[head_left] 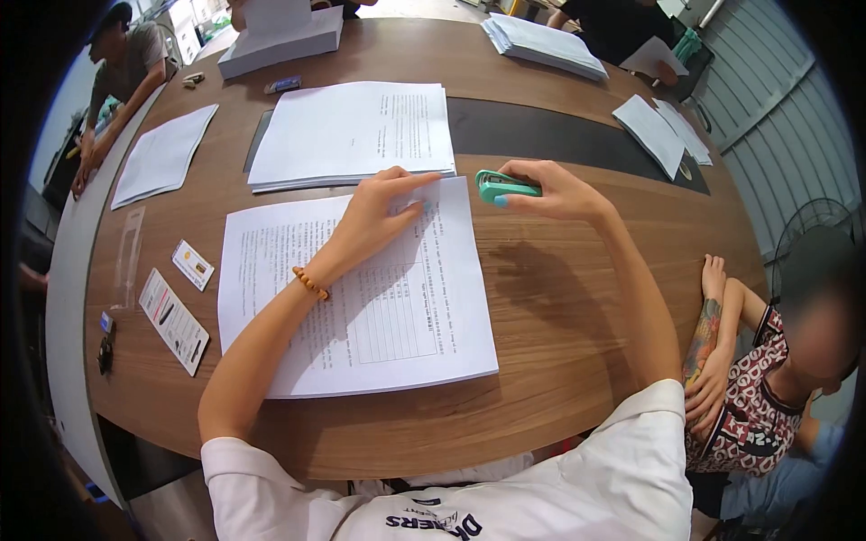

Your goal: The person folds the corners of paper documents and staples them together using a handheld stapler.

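My right hand [561, 191] grips a small green stapler [505, 185], its jaw facing left just right of the paper's corner. Beneath my left hand [390, 206] lies a thick stack of printed sheets [361, 307] with text and a table grid. The left index finger stretches toward the stack's upper right corner, thumb apart from it. A bead bracelet [309, 283] circles my left wrist. Directly beyond, a second stack of printed paper [347, 131] meets the first one's top edge.
Left of the stack lie a badge card [193, 264], a printed card package [173, 320] and loose sheets [165, 155]. Farther off stand paper piles [546, 45]. On the right sits a person [749, 397] with an arm on the table; others are around the far side.
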A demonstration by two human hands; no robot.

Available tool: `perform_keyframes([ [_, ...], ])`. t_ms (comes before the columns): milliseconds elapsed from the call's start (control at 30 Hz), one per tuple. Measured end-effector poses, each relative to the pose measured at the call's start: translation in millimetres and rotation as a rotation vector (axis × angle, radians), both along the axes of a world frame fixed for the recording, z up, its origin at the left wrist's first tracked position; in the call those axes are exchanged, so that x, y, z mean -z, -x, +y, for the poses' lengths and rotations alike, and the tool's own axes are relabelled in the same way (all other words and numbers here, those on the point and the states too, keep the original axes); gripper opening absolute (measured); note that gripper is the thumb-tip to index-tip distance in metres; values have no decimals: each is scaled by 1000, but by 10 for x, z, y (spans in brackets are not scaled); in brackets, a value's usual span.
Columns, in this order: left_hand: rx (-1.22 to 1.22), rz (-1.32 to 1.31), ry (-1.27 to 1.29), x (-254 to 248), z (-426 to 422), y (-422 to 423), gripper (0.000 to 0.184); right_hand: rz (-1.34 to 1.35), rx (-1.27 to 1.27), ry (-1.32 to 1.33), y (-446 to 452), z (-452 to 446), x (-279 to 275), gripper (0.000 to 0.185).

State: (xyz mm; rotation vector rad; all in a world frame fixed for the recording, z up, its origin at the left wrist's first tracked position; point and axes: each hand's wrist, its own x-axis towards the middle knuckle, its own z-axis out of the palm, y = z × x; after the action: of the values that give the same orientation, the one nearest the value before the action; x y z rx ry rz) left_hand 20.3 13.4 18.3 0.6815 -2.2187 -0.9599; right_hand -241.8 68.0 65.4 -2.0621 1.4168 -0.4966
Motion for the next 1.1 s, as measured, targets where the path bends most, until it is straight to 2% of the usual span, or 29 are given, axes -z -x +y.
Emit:
perform_keyframes([
  [100,-3,11,-1,23,-11,1,43,134,-8,-46,-75,-60,-73,37],
  [233,8,27,51,38,-24,8,42,161,-34,-69,-123,-96,-99,38],
  [467,-8,33,-35,34,-5,26,42,107,-47,-72,-149,-171,-78,36],
  [733,-35,-36,29,22,3,22,39,6,-129,34,-175,-102,-130,40],
  [1100,-50,-25,20,35,2,26,38,47,-122,15,-225,-149,-101,35],
])
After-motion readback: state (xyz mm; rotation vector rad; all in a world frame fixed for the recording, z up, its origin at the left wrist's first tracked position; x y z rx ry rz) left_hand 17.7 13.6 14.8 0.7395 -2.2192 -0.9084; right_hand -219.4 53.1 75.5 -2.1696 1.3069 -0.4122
